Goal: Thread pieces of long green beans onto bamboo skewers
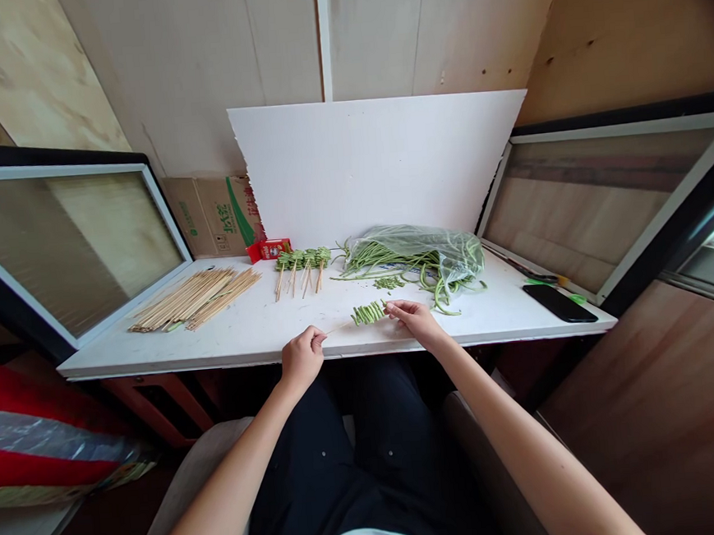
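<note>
My left hand (303, 357) is closed on the bare end of a thin bamboo skewer (339, 328), held just above the table's front edge. Several short green bean pieces (368, 313) sit side by side across the skewer's other half. At that far end, the fingers of my right hand (411, 319) are pinched together against the last bean pieces; the tip itself is hidden by them. Behind my right hand lies a small heap of cut bean pieces (389, 282). Long green beans (381, 253) spill from a clear plastic bag (447, 244) at the back right.
Finished bean skewers (302, 261) lie at the back middle, near a red box (274, 248). Loose bamboo skewers (195, 298) are piled at left. A black phone (558, 303) rests at the right of the white table (239, 343). Framed glass panels flank both sides.
</note>
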Demonstrator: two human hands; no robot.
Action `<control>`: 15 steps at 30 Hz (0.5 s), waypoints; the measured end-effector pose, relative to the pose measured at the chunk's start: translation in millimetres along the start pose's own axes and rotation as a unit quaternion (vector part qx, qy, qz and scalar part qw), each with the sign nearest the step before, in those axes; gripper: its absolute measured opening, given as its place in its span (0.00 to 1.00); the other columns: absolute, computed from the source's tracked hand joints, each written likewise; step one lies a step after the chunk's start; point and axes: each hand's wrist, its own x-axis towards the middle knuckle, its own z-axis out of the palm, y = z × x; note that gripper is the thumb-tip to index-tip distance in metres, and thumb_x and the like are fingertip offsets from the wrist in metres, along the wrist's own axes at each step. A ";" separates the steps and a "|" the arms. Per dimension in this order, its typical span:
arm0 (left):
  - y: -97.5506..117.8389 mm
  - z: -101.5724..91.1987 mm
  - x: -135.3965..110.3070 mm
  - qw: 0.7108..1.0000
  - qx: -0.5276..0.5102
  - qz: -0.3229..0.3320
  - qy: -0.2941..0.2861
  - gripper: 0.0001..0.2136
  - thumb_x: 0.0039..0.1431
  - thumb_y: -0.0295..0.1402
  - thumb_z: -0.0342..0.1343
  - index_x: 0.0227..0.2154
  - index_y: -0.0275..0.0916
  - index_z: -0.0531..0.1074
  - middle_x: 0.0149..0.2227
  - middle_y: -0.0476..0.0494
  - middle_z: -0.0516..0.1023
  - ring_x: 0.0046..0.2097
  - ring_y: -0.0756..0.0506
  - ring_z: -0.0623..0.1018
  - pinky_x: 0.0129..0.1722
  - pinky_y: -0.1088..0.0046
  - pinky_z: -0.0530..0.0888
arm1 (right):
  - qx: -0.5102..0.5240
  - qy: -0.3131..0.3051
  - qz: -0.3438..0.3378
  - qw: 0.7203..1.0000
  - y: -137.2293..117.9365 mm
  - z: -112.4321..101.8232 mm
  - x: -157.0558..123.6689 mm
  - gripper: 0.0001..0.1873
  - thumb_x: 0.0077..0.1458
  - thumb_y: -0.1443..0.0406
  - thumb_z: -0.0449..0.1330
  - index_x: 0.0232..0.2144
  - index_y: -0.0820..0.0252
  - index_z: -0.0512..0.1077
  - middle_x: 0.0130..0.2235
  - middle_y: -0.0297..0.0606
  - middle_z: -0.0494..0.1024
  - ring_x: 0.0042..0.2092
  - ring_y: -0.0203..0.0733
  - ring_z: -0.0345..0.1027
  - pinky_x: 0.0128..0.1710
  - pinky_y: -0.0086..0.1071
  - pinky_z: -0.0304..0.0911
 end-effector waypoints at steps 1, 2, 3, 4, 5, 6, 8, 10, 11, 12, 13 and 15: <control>-0.3 0.1 0.0 1.000 0.002 0.000 0.000 0.10 0.70 0.34 0.52 0.34 0.44 0.77 0.27 0.49 0.80 0.30 0.45 0.77 0.33 0.72 0.64 | -0.001 -0.001 0.000 1.000 -0.6 0.1 -0.5 0.28 0.47 0.43 0.73 0.40 0.57 0.85 0.43 0.44 0.87 0.42 0.46 0.77 0.32 0.31 0.64; -0.5 0.1 0.0 1.000 0.004 0.000 0.001 0.10 0.70 0.34 0.53 0.34 0.44 0.77 0.27 0.49 0.80 0.31 0.45 0.77 0.33 0.72 0.64 | -0.002 -0.002 0.001 1.000 -1.1 0.2 -0.9 0.28 0.47 0.43 0.73 0.40 0.57 0.85 0.42 0.44 0.86 0.42 0.46 0.77 0.32 0.31 0.64; -0.6 0.0 0.1 1.000 0.006 0.000 0.003 0.10 0.70 0.34 0.53 0.34 0.44 0.77 0.27 0.49 0.80 0.31 0.45 0.77 0.33 0.72 0.64 | -0.003 -0.003 0.001 1.000 -1.6 0.3 -1.3 0.28 0.47 0.43 0.73 0.39 0.57 0.85 0.42 0.44 0.86 0.41 0.46 0.76 0.32 0.31 0.64; -0.8 -0.2 0.1 1.000 0.009 0.000 0.004 0.10 0.70 0.34 0.53 0.34 0.44 0.77 0.27 0.49 0.80 0.31 0.45 0.77 0.33 0.72 0.63 | -0.003 -0.003 0.001 1.000 -1.9 0.3 -1.7 0.28 0.47 0.43 0.73 0.39 0.57 0.85 0.42 0.44 0.86 0.41 0.46 0.76 0.32 0.31 0.65; -0.9 -0.5 0.1 1.000 0.010 0.001 0.004 0.10 0.70 0.34 0.53 0.34 0.44 0.77 0.27 0.49 0.80 0.31 0.45 0.77 0.33 0.72 0.63 | -0.004 -0.004 0.001 1.000 -2.1 0.2 -1.9 0.27 0.47 0.43 0.73 0.39 0.57 0.85 0.42 0.44 0.86 0.41 0.45 0.76 0.32 0.31 0.65; -1.0 -0.7 0.1 1.000 0.012 0.000 0.004 0.10 0.70 0.34 0.53 0.34 0.44 0.77 0.27 0.49 0.80 0.31 0.45 0.77 0.33 0.72 0.63 | -0.004 -0.004 0.001 1.000 -2.2 0.1 -2.0 0.27 0.47 0.43 0.73 0.39 0.57 0.85 0.42 0.43 0.86 0.41 0.45 0.76 0.32 0.31 0.65; -1.4 -0.9 0.3 1.000 0.013 0.000 0.002 0.10 0.70 0.35 0.52 0.34 0.44 0.77 0.28 0.49 0.80 0.31 0.45 0.77 0.33 0.72 0.63 | -0.005 -0.003 0.001 1.000 -1.9 0.0 -2.1 0.27 0.47 0.43 0.73 0.39 0.57 0.85 0.42 0.43 0.86 0.41 0.45 0.76 0.31 0.31 0.65; -2.0 -0.6 0.4 1.000 0.014 -0.002 0.001 0.10 0.70 0.35 0.52 0.34 0.44 0.77 0.27 0.48 0.80 0.31 0.45 0.77 0.33 0.72 0.63 | -0.006 -0.001 0.001 1.000 -1.4 -0.1 -1.9 0.27 0.47 0.43 0.73 0.39 0.57 0.85 0.42 0.43 0.86 0.40 0.45 0.76 0.31 0.31 0.65; -2.3 -0.2 0.5 1.000 0.014 -0.002 0.001 0.10 0.70 0.35 0.52 0.34 0.44 0.77 0.27 0.48 0.80 0.31 0.45 0.77 0.33 0.72 0.63 | -0.006 0.000 0.001 1.000 -1.2 -0.2 -1.8 0.27 0.47 0.43 0.74 0.39 0.57 0.85 0.42 0.43 0.86 0.40 0.45 0.76 0.31 0.31 0.65; -2.7 0.2 0.4 1.000 0.014 -0.001 0.001 0.10 0.70 0.35 0.52 0.34 0.44 0.77 0.27 0.48 0.80 0.31 0.45 0.77 0.33 0.72 0.63 | -0.007 0.000 0.002 1.000 -0.9 -0.3 -1.7 0.27 0.47 0.43 0.74 0.39 0.57 0.85 0.42 0.43 0.86 0.40 0.45 0.77 0.31 0.31 0.65; -3.1 0.8 0.3 1.000 0.013 0.000 0.002 0.10 0.70 0.35 0.52 0.34 0.44 0.77 0.27 0.49 0.80 0.31 0.44 0.77 0.33 0.72 0.63 | -0.008 0.000 0.002 1.000 -0.6 -0.4 -1.5 0.27 0.47 0.43 0.73 0.39 0.57 0.85 0.42 0.43 0.86 0.40 0.45 0.77 0.31 0.31 0.65; -3.5 1.8 0.0 1.000 0.011 0.002 0.003 0.10 0.70 0.35 0.52 0.34 0.44 0.77 0.27 0.49 0.80 0.31 0.45 0.77 0.33 0.72 0.63 | -0.010 -0.001 0.003 1.000 0.2 -0.7 -1.0 0.27 0.48 0.43 0.73 0.39 0.57 0.86 0.42 0.44 0.86 0.40 0.45 0.76 0.31 0.31 0.65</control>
